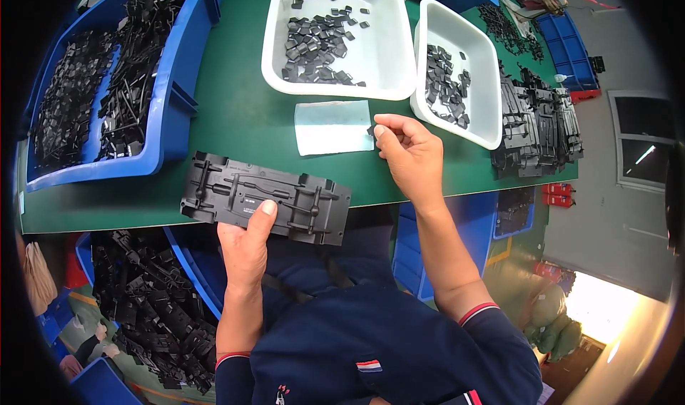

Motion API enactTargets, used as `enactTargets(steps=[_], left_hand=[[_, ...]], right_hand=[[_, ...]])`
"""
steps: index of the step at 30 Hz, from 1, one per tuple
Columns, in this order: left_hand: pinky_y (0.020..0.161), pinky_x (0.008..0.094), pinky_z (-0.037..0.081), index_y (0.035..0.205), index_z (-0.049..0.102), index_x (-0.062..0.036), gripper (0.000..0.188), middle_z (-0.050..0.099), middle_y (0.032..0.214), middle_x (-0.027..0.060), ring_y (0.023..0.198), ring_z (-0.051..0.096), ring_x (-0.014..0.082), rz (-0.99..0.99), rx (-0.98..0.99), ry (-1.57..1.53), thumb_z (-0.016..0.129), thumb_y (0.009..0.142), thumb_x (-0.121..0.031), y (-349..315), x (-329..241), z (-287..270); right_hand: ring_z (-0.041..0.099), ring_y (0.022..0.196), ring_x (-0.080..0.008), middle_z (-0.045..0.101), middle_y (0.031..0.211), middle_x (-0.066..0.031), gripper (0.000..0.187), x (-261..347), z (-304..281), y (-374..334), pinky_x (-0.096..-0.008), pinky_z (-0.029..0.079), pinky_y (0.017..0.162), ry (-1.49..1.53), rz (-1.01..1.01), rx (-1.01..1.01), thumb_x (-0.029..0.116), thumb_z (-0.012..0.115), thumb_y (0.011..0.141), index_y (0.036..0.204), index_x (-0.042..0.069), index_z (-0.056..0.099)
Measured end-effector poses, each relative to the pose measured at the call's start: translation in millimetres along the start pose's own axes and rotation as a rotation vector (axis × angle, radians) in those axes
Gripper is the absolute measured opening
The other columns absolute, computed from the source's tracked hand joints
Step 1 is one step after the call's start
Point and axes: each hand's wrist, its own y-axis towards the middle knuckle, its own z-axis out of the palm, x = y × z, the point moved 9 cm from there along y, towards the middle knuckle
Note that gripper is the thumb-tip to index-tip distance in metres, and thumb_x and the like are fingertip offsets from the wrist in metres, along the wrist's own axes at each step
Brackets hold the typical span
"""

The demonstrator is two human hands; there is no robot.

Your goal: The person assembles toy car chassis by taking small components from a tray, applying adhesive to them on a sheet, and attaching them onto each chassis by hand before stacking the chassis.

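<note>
My left hand (246, 244) grips a black plastic chassis plate (285, 198) by its near edge, thumb on top, over the table's front edge. Moulded ribs and rods show on its upper face. My right hand (410, 152) pinches a small black piece (372, 130) between thumb and forefinger, mostly hidden by the fingertips. That piece is at the right edge of a pale, clear sheet (332, 128) lying on the table. Beyond it a white tub (382, 55) holds many small black square pieces (314, 45). A second white tub (485, 84) to its right holds similar pieces.
On the green table (235, 63), a blue crate (160, 130) of black parts stands at the left. Black chassis plates (539, 123) are stacked at the right. Below the table's left side, another container holds a heap of black plastic parts (153, 312). Blue boxes (421, 252) stand underneath.
</note>
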Motion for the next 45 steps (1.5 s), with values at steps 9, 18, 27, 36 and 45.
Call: enactTargets(steps=[9, 18, 27, 36, 45], left_hand=[[0.096, 0.0329, 0.041, 0.122, 0.051, 0.0034, 0.041, 0.059, 0.116, 0.0113, 0.108, 0.055, 0.0179, -0.081, 0.098, -0.181, 0.061, 0.083, -0.005, 3, -2, 11], [0.102, 0.0357, 0.040, 0.133, 0.041, 0.0039, 0.054, 0.049, 0.135, 0.0217, 0.118, 0.053, 0.0217, -0.142, 0.256, -0.157, 0.060, 0.083, -0.003, 16, -3, 41], [0.101, 0.0347, 0.041, 0.135, 0.039, 0.0051, 0.056, 0.046, 0.138, 0.0218, 0.116, 0.053, 0.0204, -0.172, 0.250, -0.175, 0.058, 0.083, -0.002, 18, -1, 43], [0.102, 0.0350, 0.040, 0.134, 0.039, 0.0063, 0.054, 0.044, 0.140, 0.0215, 0.119, 0.051, 0.0207, -0.221, 0.247, -0.196, 0.056, 0.083, 0.000, 22, 3, 43], [0.104, 0.0363, 0.038, 0.134, 0.038, 0.0062, 0.055, 0.043, 0.140, 0.0208, 0.122, 0.048, 0.0217, -0.227, 0.252, -0.155, 0.058, 0.084, -0.003, 24, 4, 43]], right_hand=[[0.060, 0.074, -0.0073, 0.065, 0.090, -0.0047, 0.016, 7, -7, -17, -0.0204, 0.050, 0.067, 0.007, -0.198, -0.090, 0.003, 0.063, 0.088, 0.104, -0.003, 0.065], [0.060, 0.070, -0.0074, 0.063, 0.087, -0.0057, 0.013, 6, 2, -40, -0.0207, 0.049, 0.062, 0.158, -0.177, -0.048, 0.002, 0.065, 0.086, 0.099, -0.002, 0.067], [0.058, 0.069, -0.0041, 0.065, 0.080, -0.0017, 0.018, -3, -1, -7, -0.0180, 0.048, 0.061, 0.095, -0.029, -0.121, 0.005, 0.068, 0.085, 0.102, -0.002, 0.066], [0.059, 0.058, -0.0098, 0.064, 0.076, -0.0069, 0.012, 10, 8, 0, -0.0232, 0.047, 0.055, -0.073, -0.154, -0.139, 0.006, 0.070, 0.080, 0.090, 0.001, 0.070], [0.058, 0.055, -0.0120, 0.063, 0.072, -0.0073, 0.009, 23, 13, 0, -0.0245, 0.046, 0.053, -0.245, -0.246, -0.156, 0.004, 0.068, 0.079, 0.088, 0.001, 0.069]])
